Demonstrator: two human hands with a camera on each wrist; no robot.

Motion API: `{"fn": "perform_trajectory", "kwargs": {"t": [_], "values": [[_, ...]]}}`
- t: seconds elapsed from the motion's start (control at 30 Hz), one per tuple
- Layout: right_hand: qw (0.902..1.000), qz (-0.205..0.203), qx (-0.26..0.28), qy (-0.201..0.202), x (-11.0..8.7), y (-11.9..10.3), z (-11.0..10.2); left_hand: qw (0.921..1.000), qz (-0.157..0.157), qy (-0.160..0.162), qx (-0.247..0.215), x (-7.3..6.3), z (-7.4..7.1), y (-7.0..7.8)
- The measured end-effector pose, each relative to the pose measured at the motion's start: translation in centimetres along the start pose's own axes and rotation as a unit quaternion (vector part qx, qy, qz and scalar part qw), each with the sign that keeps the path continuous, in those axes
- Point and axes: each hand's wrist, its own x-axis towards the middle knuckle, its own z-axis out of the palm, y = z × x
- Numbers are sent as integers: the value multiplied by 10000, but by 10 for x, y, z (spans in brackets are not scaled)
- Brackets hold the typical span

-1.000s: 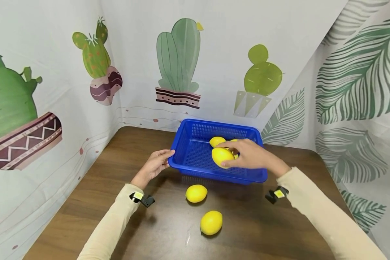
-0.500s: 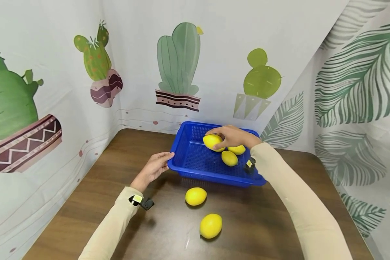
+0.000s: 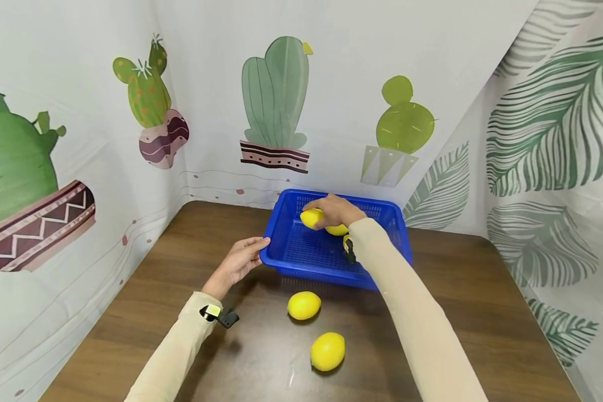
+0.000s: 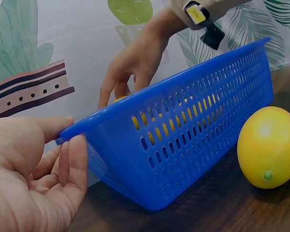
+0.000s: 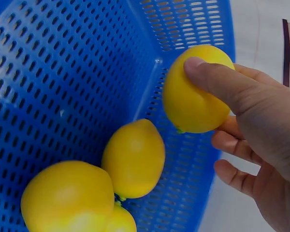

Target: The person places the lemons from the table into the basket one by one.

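Observation:
A blue perforated plastic basket stands at the back of the table. My left hand pinches its left rim between thumb and fingers, seen close up in the left wrist view. Inside the basket, toward the back left, my right hand holds a lemon, thumb on one side and fingers on the other. Several more lemons lie beside it in the basket, among them a near lemon and a larger-looking lemon. In the head view, my right hand and sleeve partly cover these.
Two lemons lie on the brown wooden table in front of the basket: one lemon close to it, another lemon nearer to me. Behind the basket hangs a white cloth printed with cacti and leaves.
My right hand has carried its lemon leftward and back inside the basket, past the other lemons. My left hand still holds the rim, and the two lemons on the table lie as before.

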Motion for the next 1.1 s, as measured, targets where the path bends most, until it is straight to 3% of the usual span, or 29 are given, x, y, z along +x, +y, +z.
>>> {"fn": "perform_trajectory", "kwargs": {"t": [0.4, 0.7, 0.93, 1.1], "values": [[9988, 474, -11, -86, 21, -2, 20, 9999, 23, 40, -160, 2, 1, -5], [9989, 473, -37, -49, 30, 1, 31, 9999, 58, 36, -85, 2, 2, -6], [9985, 46, -543, 76, 26, 0, 19, 9999, 69, 1, -108, 2, 1, -4], [9988, -292, -171, 354, 2, -4, -3, 9999, 46, 3, -93, 4, 1, -4]]}}
